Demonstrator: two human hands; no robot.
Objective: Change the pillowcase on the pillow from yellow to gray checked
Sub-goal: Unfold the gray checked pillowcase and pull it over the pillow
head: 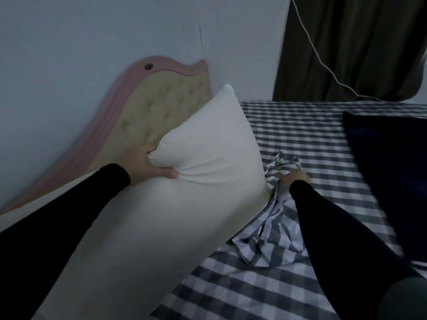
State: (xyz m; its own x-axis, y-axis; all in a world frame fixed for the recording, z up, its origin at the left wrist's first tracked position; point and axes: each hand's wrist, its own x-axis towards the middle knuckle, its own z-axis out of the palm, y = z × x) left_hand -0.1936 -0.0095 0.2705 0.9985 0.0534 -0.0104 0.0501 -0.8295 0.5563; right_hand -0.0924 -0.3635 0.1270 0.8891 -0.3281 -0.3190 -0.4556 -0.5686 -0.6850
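Dim bedroom, seen from above the bed. Centre of the frame: a bare white pillow (pixel 203 162), no case on it, tilted with one corner pointing up toward the top middle and its long body running down to the lower left. Left hand (pixel 147 166) clenched on the pillow's left edge — fingers dug into the stuffing, thumb pressed in below, fabric puckered around the grip. Black sleeve (pixel 60 218) trailing from that hand to the lower left corner.

Right of centre: right hand (pixel 294 176) down on a crumpled gray checked pillowcase (pixel 275 218), closed around a bunch of the cloth, part of which stands up above the knuckles. Fingers mostly hidden by the fabric and blurred, so the exact grip hard to make out. Rest of the pillowcase heaped just beside the pillow's lower right edge, touching it, and lying on the bed.

Underneath, a gray checked bedsheet (pixel 312 135) of much the same pattern, spread across the right and bottom of the frame. Dark blue cushion or blanket (pixel 388 176) at the right edge, on the sheet. Upper left: pink-framed tufted headboard (pixel 161 107) against a pale wall (pixel 92 42). Upper right: dark curtain (pixel 358 42) with a thin white cord (pixel 318 56) hanging across it — no yellow pillowcase visible.
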